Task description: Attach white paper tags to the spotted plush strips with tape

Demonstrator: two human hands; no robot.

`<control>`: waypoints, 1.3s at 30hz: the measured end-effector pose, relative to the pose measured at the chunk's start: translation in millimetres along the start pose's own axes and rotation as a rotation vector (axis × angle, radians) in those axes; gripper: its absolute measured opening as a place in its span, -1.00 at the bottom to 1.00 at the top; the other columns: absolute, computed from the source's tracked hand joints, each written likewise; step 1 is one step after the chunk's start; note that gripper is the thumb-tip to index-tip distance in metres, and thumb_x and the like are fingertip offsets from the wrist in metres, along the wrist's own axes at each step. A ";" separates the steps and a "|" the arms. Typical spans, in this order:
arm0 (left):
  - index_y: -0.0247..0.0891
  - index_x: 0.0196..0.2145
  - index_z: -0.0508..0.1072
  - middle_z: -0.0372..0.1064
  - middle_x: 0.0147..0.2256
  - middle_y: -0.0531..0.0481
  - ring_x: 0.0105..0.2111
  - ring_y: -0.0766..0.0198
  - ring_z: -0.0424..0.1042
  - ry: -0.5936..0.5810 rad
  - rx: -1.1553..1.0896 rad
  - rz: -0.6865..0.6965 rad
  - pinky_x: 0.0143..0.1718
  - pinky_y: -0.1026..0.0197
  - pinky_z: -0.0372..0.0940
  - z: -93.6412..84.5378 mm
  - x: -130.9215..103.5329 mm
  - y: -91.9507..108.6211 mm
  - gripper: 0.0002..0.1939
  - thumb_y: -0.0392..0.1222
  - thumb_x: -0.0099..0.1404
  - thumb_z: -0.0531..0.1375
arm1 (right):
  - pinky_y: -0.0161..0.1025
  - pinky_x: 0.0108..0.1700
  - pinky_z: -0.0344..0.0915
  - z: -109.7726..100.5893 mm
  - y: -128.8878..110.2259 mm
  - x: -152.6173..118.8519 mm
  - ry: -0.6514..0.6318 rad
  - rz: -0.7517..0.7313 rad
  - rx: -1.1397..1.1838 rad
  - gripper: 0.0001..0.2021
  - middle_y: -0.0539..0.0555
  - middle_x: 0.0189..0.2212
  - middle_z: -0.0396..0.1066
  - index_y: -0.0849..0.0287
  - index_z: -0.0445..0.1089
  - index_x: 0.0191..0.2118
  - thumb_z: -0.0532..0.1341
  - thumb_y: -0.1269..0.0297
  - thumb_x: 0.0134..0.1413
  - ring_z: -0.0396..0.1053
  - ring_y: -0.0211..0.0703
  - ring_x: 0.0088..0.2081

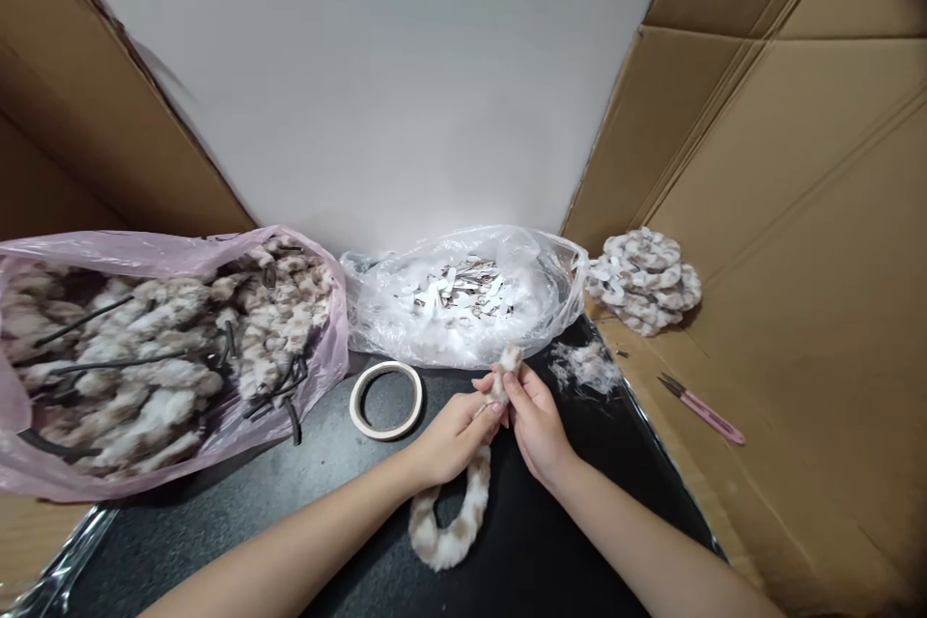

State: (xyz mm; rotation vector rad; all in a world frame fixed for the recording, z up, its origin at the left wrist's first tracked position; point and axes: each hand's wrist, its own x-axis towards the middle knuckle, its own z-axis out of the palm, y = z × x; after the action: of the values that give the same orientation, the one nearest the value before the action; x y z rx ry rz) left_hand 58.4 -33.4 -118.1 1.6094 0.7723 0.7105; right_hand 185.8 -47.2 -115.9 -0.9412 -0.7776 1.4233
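Observation:
A furry white-and-brown strip (450, 543) is pinched between both my hands over the dark table, its lower part curving in a loop toward me. My left hand (458, 433) grips it from the left with thumb and fingers closed. From the right, my right hand (532, 415) presses its thumb on the upper end, which sticks up above the fingers. Left of my hands lies a roll of pale tape (354, 406). Just beyond them sits a clear plastic bag (377, 328) with many small white tags or strips in it.
A pink bag (337, 328) full of furry strips and dark cords stands at the left. Tied furry loops (644, 280) lie at the back right, near a tuft of loose fluff (588, 369). Pink-handled snips (706, 413) rest on cardboard (797, 328), which walls both sides.

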 end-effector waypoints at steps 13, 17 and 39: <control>-0.28 -0.25 0.30 0.22 -0.51 0.12 -0.62 0.47 0.12 0.109 -0.569 -0.133 -0.61 0.38 -0.04 -6.4 8.7 -3.9 -0.69 0.05 0.29 0.13 | -0.46 -0.67 -0.22 -14.9 -33.2 12.0 0.091 -0.102 0.089 -0.63 -0.23 -0.69 -0.11 0.17 0.31 -0.42 0.31 -0.06 -0.04 -0.23 -0.48 -0.69; -0.25 -0.30 0.25 -0.04 -0.62 0.26 -0.71 0.52 -0.19 0.072 -0.607 -0.164 -0.69 0.40 -0.28 -5.9 6.7 -2.5 -0.66 0.11 0.27 0.12 | -0.43 -0.66 -0.20 -10.6 -16.1 7.3 -0.032 -0.030 -0.016 -0.66 -0.24 -0.70 -0.14 0.17 0.29 -0.40 0.27 -0.04 0.00 -0.24 -0.46 -0.68; -0.30 -0.39 0.48 0.32 -0.51 0.07 -0.49 0.34 0.24 0.448 -0.142 -0.029 -0.44 0.31 0.14 -12.2 2.0 5.6 -0.75 -0.05 0.10 0.32 | -0.34 -0.56 -0.11 -18.2 4.0 5.6 -0.251 -0.113 -0.472 -0.70 -0.10 -0.59 0.07 0.14 0.29 -0.36 0.09 0.01 0.23 -0.06 -0.34 -0.59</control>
State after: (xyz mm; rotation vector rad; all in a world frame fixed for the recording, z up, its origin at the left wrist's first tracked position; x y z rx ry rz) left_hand 50.6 -25.3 -110.6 1.3215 1.0375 1.1001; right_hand 200.4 -43.2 -128.1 -1.0614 -1.3744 1.2963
